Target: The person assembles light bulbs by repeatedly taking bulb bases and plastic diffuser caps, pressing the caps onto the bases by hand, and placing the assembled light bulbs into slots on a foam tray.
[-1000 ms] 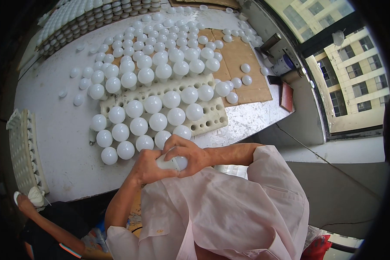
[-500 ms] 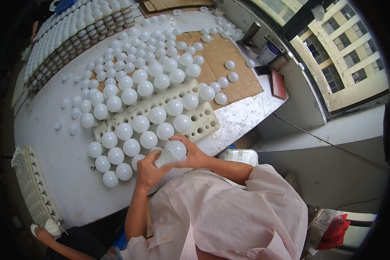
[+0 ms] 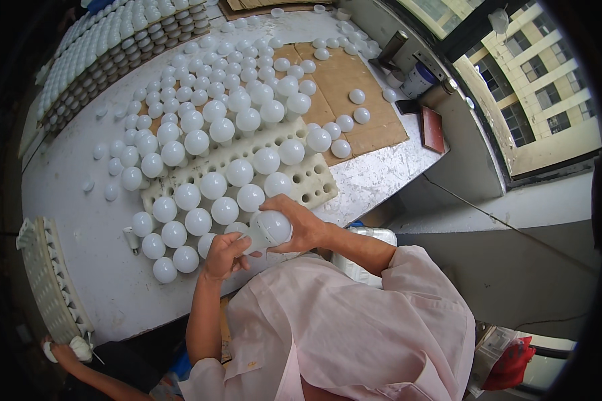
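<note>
In front of my body, at the table's near edge, I hold a white light bulb [image 3: 274, 228] tilted on its side, its round dome to the right. My right hand [image 3: 302, 226] is wrapped round the dome. The fingers of my left hand [image 3: 225, 256] are closed at the bulb's narrow lower end, which they partly hide. Just beyond my hands, several upright bulbs [image 3: 225, 210] stand in rows. Behind them lies a white foam tray [image 3: 322, 180] with round holes, some holding bulbs. A bulb's narrow body [image 3: 131, 239] shows at the left of the rows.
Many loose white domes [image 3: 215, 89] cover the table's middle and a cardboard sheet [image 3: 381, 127]. Stacked layers of bulbs [image 3: 124, 50] stand far left. A red-brown box [image 3: 431, 129] lies by the window ledge. At lower left, another person's hand [image 3: 61, 354] is near a pale rack [image 3: 53, 281].
The bulb has tipped over further toward its side. My left hand has shifted left and down from beside the dome to the narrow end, while my right hand keeps its hold.
</note>
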{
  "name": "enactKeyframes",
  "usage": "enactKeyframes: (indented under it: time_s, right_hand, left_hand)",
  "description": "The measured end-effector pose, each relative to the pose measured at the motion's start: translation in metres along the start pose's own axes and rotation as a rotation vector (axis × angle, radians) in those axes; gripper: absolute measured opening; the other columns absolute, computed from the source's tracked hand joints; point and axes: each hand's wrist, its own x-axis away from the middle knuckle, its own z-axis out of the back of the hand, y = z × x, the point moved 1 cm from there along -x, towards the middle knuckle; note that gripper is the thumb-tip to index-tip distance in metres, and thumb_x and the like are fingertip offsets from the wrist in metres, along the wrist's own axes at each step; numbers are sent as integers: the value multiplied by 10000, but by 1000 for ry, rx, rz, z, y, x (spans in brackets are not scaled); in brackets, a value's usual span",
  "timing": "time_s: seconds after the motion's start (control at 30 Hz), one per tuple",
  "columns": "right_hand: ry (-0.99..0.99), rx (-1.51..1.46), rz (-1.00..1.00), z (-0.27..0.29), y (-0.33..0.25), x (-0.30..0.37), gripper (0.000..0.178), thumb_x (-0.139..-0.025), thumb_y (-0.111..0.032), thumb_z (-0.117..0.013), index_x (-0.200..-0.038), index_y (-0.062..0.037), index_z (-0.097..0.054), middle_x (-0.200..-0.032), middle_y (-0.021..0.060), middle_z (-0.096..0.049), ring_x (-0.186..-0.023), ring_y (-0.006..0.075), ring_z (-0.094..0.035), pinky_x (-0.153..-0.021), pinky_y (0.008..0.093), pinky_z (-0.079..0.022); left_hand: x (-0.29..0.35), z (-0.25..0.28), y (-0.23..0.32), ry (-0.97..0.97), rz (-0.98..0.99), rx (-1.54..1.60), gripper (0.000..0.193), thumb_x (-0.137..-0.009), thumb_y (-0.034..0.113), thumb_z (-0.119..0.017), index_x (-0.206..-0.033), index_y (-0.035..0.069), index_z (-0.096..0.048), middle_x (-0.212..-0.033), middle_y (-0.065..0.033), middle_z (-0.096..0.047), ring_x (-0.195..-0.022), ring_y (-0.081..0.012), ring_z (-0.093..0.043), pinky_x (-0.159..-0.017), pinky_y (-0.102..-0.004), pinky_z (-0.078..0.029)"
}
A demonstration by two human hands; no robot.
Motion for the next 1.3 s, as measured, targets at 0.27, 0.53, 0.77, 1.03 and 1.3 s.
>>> enactKeyframes:
  time_s: [0.27,0.53,0.77,1.03,1.3]
  right_hand:
    - [-151,-12,51,-5,-10,-6,687,-589,-186,-807,-1209,-98,-524,-1182,163,-497,-1019,329,-553,-863,411,-480]
    - [-161,-170,-18,-21,-15,-5,543,-575,-108,-789,-1078,-35,-597,-1079,127,-572,-963,295,-590,-825,379,-500]
    - [-131,-185,-21,-30,-12,0,444,-588,-116,-779,-978,-34,-585,-992,120,-578,-890,291,-589,-753,368,-500]
    - [-91,-166,-164,-28,-16,3,523,-603,-118,-774,-1058,-41,-526,-1035,125,-543,-987,282,-549,-854,370,-452]
    - [336,-104,-436,17,-1,32,632,-632,-63,-769,-1165,-65,-430,-1140,104,-527,-1096,220,-500,-959,372,-397]
  left_hand:
    - [7,-3,-3,-6,116,-40,361,-894,264,-547,-909,-90,-621,-700,-155,-659,-417,-108,-561,-329,-170,-330]
    - [15,-18,1,2,9,-183,382,-907,295,-536,-886,-78,-618,-616,-143,-630,-371,-99,-526,-293,-175,-324]
    - [14,-8,-13,10,115,-148,420,-869,353,-568,-871,-61,-635,-614,-121,-612,-372,-105,-511,-310,-200,-335]
    - [7,-3,-14,-11,159,-4,417,-918,325,-515,-808,-65,-611,-570,-147,-614,-329,-100,-490,-273,-180,-315]
    - [32,3,-7,-71,50,135,440,-939,263,-466,-1158,-117,-492,-888,-264,-656,-540,-191,-656,-346,-187,-391]
